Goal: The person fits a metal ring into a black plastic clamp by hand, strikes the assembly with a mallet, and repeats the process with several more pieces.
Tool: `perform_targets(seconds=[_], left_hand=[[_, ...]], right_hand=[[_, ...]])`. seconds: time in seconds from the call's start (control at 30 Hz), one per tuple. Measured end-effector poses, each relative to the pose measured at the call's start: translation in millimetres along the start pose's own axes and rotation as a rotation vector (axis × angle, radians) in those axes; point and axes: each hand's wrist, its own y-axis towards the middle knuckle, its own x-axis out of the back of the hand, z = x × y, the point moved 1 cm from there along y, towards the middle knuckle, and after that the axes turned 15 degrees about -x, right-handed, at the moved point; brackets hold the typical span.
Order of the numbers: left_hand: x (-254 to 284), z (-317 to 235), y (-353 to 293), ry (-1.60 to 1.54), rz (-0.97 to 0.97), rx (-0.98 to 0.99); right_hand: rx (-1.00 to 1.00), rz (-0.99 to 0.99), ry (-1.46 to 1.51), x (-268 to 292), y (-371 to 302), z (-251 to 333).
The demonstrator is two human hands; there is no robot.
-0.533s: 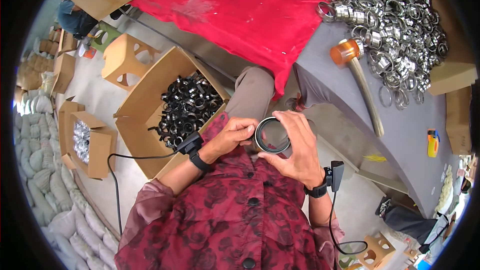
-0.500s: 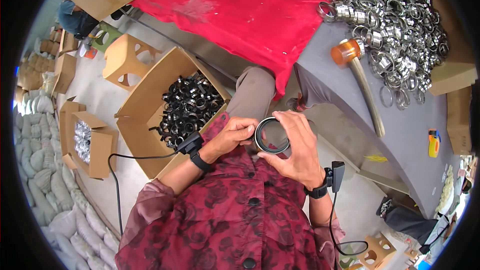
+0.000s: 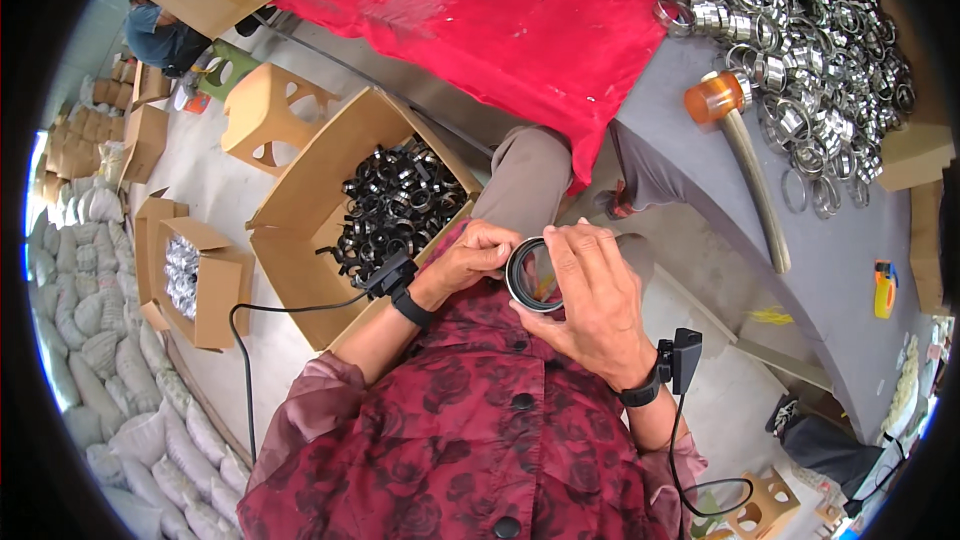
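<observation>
Between my hands, above my lap, is a round ring (image 3: pixel 513 285) with a black inner lining and a shiny metal outer edge. My right hand (image 3: pixel 592 302) grips it from the right, thumb below and fingers over the top. On its left side my left hand (image 3: pixel 480 252) pinches the rim with curled fingers. To the left stands a cardboard box (image 3: pixel 300 252) of black rings (image 3: pixel 395 205). A large pile of shiny metal rings (image 3: pixel 800 50) lies on the grey table at the right.
A mallet (image 3: pixel 750 175) with an orange head rests on the grey tabletop (image 3: pixel 668 120), near a yellow tape measure (image 3: pixel 885 290). Red cloth (image 3: pixel 470 30) covers the table ahead. Left are a tan stool (image 3: pixel 262 120), a smaller carton (image 3: pixel 222 295) and stacked sacks (image 3: pixel 95 310). A person (image 3: pixel 160 35) sits far left.
The surroundings have shifted slightly to the right in the picture. The ring has turned a little, its opening now looking narrower, and my right hand's fingers have moved over it. Both hands keep hold.
</observation>
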Motion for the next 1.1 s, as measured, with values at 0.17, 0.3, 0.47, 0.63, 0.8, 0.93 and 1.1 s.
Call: perform_targets(seconds=[0.17,0.3,0.47,0.63,0.8,0.93,1.1], left_hand=[[8,-11,4,0.220,-0.005,-0.082],[10,-9,3,0.239,-0.024,-0.086],[5,-9,2,0.173,-0.084,-0.029],[6,-5,4,0.089,-0.076,-0.023],[-1,-13,9,0.100,-0.048,-0.035],[2,-11,7,0.089,-0.040,-0.044],[2,-9,7,0.111,-0.125,-0.009]], right_hand=[[-0.043,-0.069,0.006,-11,0,7],[-0.092,-0.146,-0.032,-21,0,11],[-0.107,-0.138,-0.008,-20,3,11],[-0.169,-0.158,-0.001,-17,3,13],[-0.183,-0.178,-0.032,-15,4,10],[-0.174,-0.167,-0.038,-14,5,10],[-0.173,-0.152,-0.030,-15,4,6]])
